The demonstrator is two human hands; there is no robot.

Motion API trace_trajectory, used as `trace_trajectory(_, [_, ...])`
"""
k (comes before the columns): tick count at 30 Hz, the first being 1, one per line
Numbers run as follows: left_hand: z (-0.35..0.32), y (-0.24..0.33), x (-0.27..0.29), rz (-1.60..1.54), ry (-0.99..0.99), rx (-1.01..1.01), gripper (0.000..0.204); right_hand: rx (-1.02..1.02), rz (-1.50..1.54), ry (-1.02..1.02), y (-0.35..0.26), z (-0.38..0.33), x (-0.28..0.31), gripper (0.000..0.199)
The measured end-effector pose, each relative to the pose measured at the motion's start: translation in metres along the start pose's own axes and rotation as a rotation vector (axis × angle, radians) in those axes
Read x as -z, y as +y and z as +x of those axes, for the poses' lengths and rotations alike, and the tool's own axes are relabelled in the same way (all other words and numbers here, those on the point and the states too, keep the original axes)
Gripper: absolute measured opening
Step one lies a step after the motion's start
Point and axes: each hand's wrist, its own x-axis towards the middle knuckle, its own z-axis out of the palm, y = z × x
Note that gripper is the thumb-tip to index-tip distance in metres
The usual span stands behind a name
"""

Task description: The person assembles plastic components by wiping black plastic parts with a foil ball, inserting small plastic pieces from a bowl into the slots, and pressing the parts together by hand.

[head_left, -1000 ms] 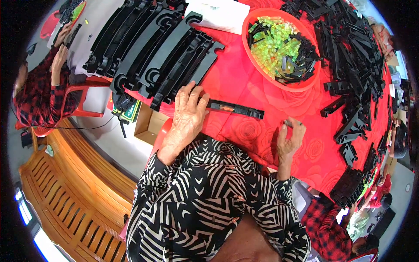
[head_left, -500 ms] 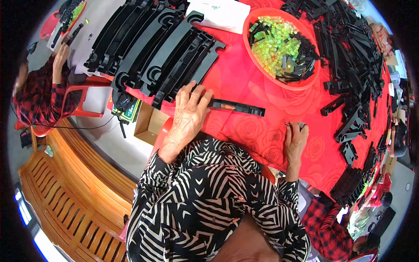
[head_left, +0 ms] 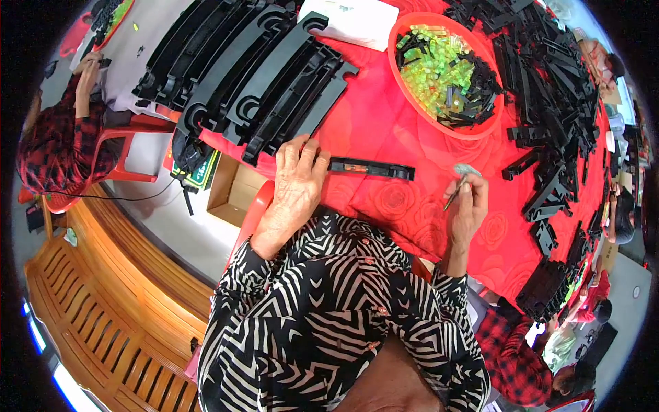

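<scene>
Black strip (head_left: 374, 169) touched at end by left hand (head_left: 298, 172), grip unclear; thin dark piece (head_left: 450, 200) pinched by right hand (head_left: 470, 199); strip may be skewed if poorly steadied.

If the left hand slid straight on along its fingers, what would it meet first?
The left hand would likely meet the nearest long black part; whether they already touch is unclear.

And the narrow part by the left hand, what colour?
The narrow part is mostly black, clearest in the head view.
</scene>
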Motion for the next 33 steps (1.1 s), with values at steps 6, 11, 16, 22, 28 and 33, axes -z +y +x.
trace_trajectory(6, [-0.006, 0.010, 0.006, 0.096, -0.121, 0.010, 0.029, 0.002, 0.371, -0.046, -0.016, 0.013, -0.046, 0.034])
trace_trajectory(11, [-0.015, 0.011, 0.006, 0.128, -0.111, 0.046, 0.025, -0.080, 0.459, -0.060, -0.030, 0.020, -0.077, 0.032])
trace_trajectory(16, [-0.012, 0.010, 0.017, 0.108, -0.149, 0.081, 0.038, -0.074, 0.714, -0.175, -0.031, 0.023, -0.098, 0.028])
trace_trajectory(22, [-0.018, 0.012, 0.015, -0.027, -0.101, 0.147, 0.050, -0.052, 0.825, -0.287, -0.026, 0.018, -0.124, 0.028])
trace_trajectory(28, [-0.025, 0.012, 0.011, -0.110, -0.023, 0.175, 0.048, -0.120, 0.748, -0.236, -0.015, 0.011, -0.135, 0.028])
trace_trajectory(33, [-0.027, 0.013, 0.012, -0.141, -0.039, 0.204, 0.053, -0.077, 0.678, -0.183, -0.017, 0.012, -0.129, 0.026])
